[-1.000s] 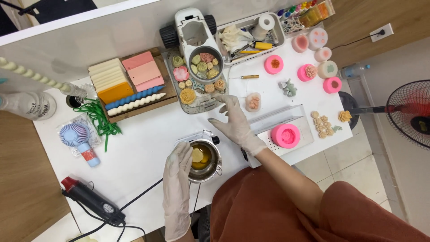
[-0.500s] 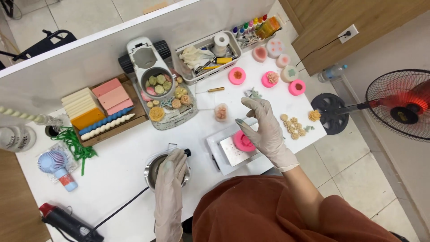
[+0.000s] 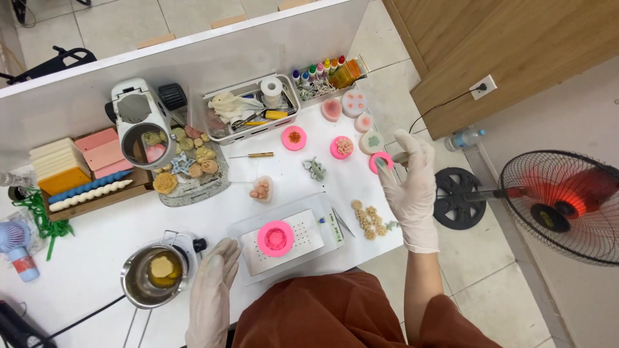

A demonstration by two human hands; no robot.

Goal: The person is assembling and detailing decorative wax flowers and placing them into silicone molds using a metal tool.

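The small pink round mould (image 3: 380, 162) sat at the right edge of the white desk (image 3: 97, 251), upright, its open top showing a dark centre. The gloved right hand (image 3: 409, 183) partly covered it, fingertips touching its rim.

The metal melting pot (image 3: 151, 276) stood near the desk's front edge, holding amber liquid with a pale yellow lump in it. The gloved left hand (image 3: 213, 283) lay flat just beside it.

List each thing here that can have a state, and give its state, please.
left hand: gloved, open, beside the metal pot.
right hand: gloved, raised at the table's right edge, holding nothing I can see.
metal pot: uncovered, yellow liquid with a pale lump.
pink mould: resting on the white tray.
fan: whether it runs, cannot tell.
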